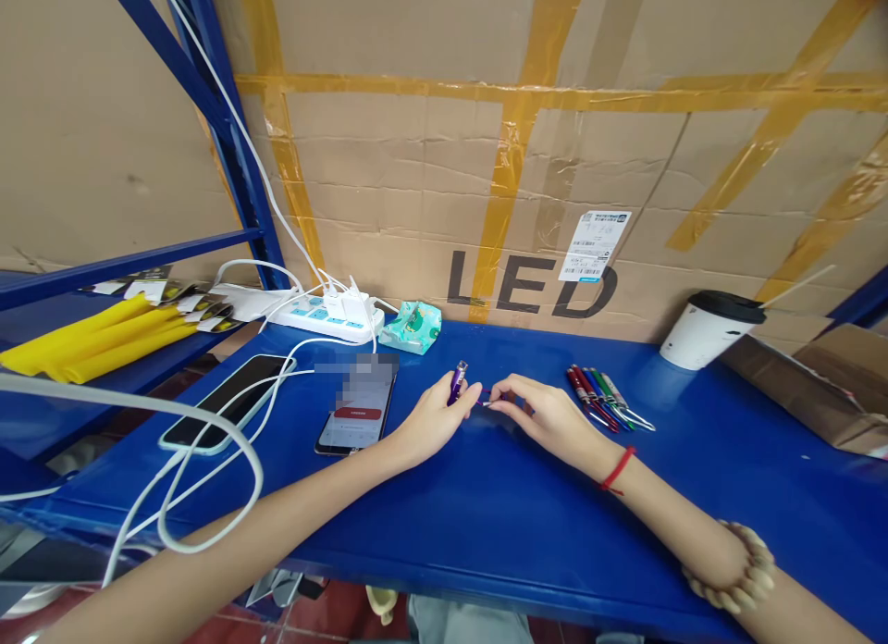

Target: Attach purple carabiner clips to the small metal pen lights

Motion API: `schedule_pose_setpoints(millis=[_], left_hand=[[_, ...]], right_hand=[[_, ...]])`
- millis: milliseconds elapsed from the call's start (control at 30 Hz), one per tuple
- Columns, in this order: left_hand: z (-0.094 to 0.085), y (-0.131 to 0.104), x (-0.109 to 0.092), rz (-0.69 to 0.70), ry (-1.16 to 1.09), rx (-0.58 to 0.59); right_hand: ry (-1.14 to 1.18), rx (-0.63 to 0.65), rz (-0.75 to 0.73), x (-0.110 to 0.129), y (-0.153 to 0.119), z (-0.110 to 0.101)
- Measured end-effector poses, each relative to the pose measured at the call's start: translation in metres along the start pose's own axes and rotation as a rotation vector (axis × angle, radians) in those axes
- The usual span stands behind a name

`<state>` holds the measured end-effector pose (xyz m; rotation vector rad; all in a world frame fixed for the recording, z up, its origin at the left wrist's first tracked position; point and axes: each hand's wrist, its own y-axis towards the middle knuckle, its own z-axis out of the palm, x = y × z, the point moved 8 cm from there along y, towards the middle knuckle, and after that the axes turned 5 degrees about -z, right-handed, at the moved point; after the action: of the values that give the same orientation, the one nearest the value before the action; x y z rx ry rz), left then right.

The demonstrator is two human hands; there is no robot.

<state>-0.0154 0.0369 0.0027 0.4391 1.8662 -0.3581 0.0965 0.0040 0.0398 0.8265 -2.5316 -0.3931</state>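
Note:
Above the middle of the blue table, my left hand (437,417) is closed around the purple barrel of a pen (457,382), whose silvery end sticks up past the thumb. Just to its right, my right hand (537,413) pinches a thin purple piece with a pale tip (485,400) between thumb and fingers. The two hands are a small gap apart; whether the pieces are joined is too small to tell. Several pens (603,399) in red, blue and green with silvery ends lie side by side to the right of my right hand.
Left on the table (444,533) lie two phones (232,403) with white cables, and behind them a power strip (326,315) and a teal packet (413,328). A lidded cup (711,329) and an open cardboard box (811,385) stand right. A large carton (388,181) forms the back.

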Motion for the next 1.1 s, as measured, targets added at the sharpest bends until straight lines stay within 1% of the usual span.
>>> schedule_pose_setpoints(millis=[67,167,267,400,500,567,667,833,900,1000,1100], left_hand=[[0.002,0.002,-0.001,0.049,-0.086,0.017],[0.003,0.002,-0.005,0.115,-0.131,0.03],[0.004,0.001,-0.006,0.131,-0.143,0.054],[0.006,-0.002,-0.008,0.141,-0.08,0.083],[0.007,-0.004,-0.009,0.156,-0.011,0.102],[0.007,-0.004,-0.01,0.165,0.027,0.108],[0.008,-0.004,-0.011,0.184,0.052,0.104],[0.013,-0.004,-0.01,0.173,-0.008,0.138],[0.012,-0.004,-0.01,0.169,-0.015,0.13],[0.011,-0.004,-0.01,0.146,0.002,0.107],[0.016,-0.006,-0.009,0.116,0.026,0.166]], right_hand=[[0.025,-0.005,-0.025,0.006,0.0,0.002],[0.039,-0.015,-0.008,0.005,-0.002,0.004],[-0.05,0.018,-0.075,0.01,-0.004,0.007],[-0.182,0.105,-0.221,0.021,-0.006,0.015],[-0.177,0.132,-0.252,0.023,-0.007,0.017],[-0.145,0.124,-0.252,0.024,-0.007,0.016],[-0.087,0.088,-0.245,0.025,-0.006,0.012],[-0.046,0.036,-0.218,0.027,-0.003,0.008],[-0.053,0.01,-0.213,0.025,-0.002,0.005],[-0.074,-0.104,-0.192,0.018,-0.003,-0.006],[-0.096,-0.283,-0.135,0.012,-0.006,-0.024]])
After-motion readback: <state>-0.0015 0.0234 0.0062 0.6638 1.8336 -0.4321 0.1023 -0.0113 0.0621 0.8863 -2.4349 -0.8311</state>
